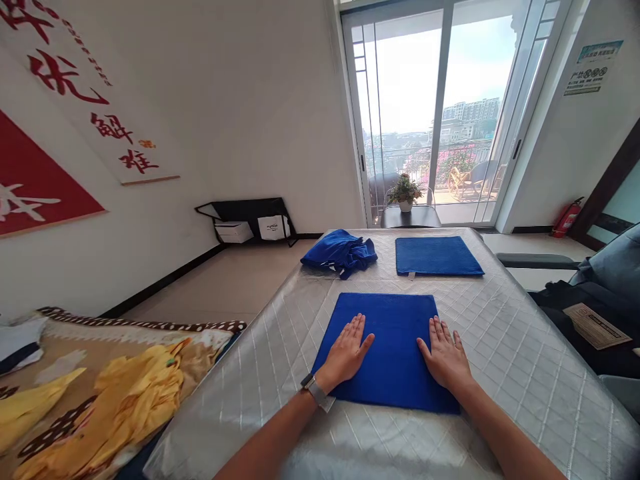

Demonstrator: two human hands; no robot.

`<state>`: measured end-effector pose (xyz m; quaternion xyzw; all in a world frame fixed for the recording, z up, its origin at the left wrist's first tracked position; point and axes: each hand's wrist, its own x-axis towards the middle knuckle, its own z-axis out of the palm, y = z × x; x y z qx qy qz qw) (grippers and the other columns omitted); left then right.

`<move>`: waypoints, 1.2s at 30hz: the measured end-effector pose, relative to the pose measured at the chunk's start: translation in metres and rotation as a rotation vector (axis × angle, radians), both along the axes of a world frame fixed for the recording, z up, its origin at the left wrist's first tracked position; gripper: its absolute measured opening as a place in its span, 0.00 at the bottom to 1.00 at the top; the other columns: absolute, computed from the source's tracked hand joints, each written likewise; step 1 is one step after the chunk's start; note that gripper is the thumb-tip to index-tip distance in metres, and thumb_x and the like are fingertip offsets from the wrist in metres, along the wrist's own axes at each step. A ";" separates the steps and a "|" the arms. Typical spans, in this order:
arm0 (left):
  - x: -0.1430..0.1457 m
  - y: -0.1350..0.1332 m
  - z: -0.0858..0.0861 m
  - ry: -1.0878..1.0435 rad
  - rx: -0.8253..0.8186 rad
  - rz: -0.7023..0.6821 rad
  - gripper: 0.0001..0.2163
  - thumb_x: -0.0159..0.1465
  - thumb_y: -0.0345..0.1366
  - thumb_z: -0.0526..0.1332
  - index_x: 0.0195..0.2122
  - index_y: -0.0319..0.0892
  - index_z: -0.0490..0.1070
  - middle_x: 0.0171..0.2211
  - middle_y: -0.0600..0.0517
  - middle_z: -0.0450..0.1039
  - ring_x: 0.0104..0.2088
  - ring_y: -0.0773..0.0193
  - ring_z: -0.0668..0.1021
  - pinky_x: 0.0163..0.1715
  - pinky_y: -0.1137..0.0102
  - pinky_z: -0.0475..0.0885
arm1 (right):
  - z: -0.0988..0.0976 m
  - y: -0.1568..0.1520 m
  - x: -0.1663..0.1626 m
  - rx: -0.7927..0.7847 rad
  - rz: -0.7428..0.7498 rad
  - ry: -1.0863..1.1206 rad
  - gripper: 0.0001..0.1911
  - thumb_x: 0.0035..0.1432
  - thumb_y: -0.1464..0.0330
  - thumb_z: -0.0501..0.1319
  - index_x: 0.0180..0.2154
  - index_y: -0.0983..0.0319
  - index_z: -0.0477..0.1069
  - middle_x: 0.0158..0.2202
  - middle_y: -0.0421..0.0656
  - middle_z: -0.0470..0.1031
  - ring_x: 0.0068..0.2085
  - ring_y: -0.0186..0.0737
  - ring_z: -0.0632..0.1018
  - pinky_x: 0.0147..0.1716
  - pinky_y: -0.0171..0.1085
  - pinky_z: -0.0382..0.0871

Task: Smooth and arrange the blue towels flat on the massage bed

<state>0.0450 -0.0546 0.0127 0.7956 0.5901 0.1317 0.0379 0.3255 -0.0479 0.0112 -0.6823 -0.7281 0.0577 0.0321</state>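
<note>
A flat rectangle of blue cloth (390, 360), which looks like a towel, lies before me. On its left part rests my left hand (347, 353), palm down, fingers stretched out; a watch with a grey band sits on that wrist. My right hand (445, 353) lies flat over the cloth's right edge, thumb spread from the fingers. Neither hand grips anything. Farther back is a second blue cloth (437, 256), flat and rectangular, with a small white tag at its near edge. Left of that, a crumpled heap of blue cloth (340, 252) sits near the far left corner.
All the blue cloths lie on a quilted silver cover (520, 360). Yellow clothing (135, 387) is spread on a patterned surface at lower left. A dark chair (600, 293) stands close on the right. Beyond the far edge, a potted plant (405, 192) stands before glass doors.
</note>
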 end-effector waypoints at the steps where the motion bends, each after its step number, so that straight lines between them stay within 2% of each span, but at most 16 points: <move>1: -0.014 -0.002 -0.002 0.015 0.013 0.029 0.33 0.74 0.54 0.37 0.72 0.38 0.44 0.71 0.42 0.49 0.71 0.56 0.53 0.68 0.55 0.54 | -0.001 0.000 0.000 0.004 -0.002 -0.006 0.40 0.68 0.50 0.37 0.72 0.68 0.40 0.74 0.45 0.37 0.73 0.45 0.40 0.69 0.52 0.31; 4: -0.042 -0.007 -0.007 0.043 0.026 0.057 0.33 0.73 0.55 0.37 0.72 0.38 0.44 0.71 0.42 0.48 0.71 0.56 0.54 0.69 0.55 0.53 | -0.003 0.001 0.000 0.016 -0.004 -0.020 0.40 0.68 0.50 0.37 0.72 0.69 0.40 0.74 0.46 0.37 0.73 0.45 0.41 0.69 0.51 0.31; 7: -0.051 -0.012 -0.010 0.046 0.029 0.045 0.33 0.73 0.55 0.37 0.72 0.37 0.45 0.71 0.43 0.48 0.71 0.56 0.53 0.69 0.55 0.52 | -0.004 0.001 0.000 0.021 -0.009 -0.029 0.40 0.68 0.50 0.37 0.72 0.69 0.41 0.74 0.46 0.38 0.73 0.45 0.42 0.69 0.51 0.31; 13: -0.049 -0.013 -0.011 0.028 0.049 0.053 0.34 0.73 0.56 0.38 0.72 0.38 0.48 0.71 0.43 0.50 0.71 0.55 0.54 0.69 0.55 0.53 | -0.001 -0.001 -0.002 0.015 -0.007 -0.048 0.40 0.69 0.50 0.37 0.72 0.68 0.40 0.74 0.46 0.38 0.73 0.44 0.43 0.70 0.50 0.32; 19: -0.050 -0.012 -0.012 0.039 0.058 0.065 0.36 0.72 0.58 0.37 0.70 0.35 0.51 0.70 0.41 0.52 0.70 0.54 0.55 0.69 0.56 0.53 | 0.011 -0.004 -0.002 -0.014 0.001 -0.031 0.38 0.70 0.52 0.37 0.72 0.67 0.39 0.74 0.45 0.38 0.73 0.44 0.43 0.70 0.50 0.35; 24: -0.050 -0.013 -0.013 0.064 0.092 0.059 0.36 0.72 0.57 0.38 0.70 0.32 0.52 0.70 0.40 0.53 0.70 0.53 0.56 0.69 0.56 0.54 | 0.019 -0.022 0.002 -0.012 0.019 -0.028 0.37 0.70 0.53 0.36 0.72 0.67 0.41 0.74 0.45 0.40 0.72 0.44 0.44 0.69 0.50 0.38; 30: -0.050 -0.012 -0.015 0.065 0.125 0.050 0.35 0.72 0.57 0.39 0.71 0.35 0.51 0.69 0.41 0.54 0.70 0.53 0.57 0.68 0.54 0.55 | 0.006 -0.059 0.003 0.036 0.030 0.017 0.38 0.69 0.52 0.37 0.71 0.67 0.44 0.73 0.47 0.44 0.72 0.45 0.45 0.69 0.51 0.39; 36: -0.052 -0.014 -0.014 0.056 0.152 0.048 0.34 0.73 0.55 0.40 0.72 0.36 0.45 0.70 0.41 0.54 0.70 0.53 0.57 0.68 0.54 0.55 | 0.000 -0.067 0.000 0.066 0.039 0.027 0.37 0.70 0.52 0.36 0.71 0.67 0.43 0.73 0.46 0.42 0.72 0.43 0.45 0.70 0.51 0.37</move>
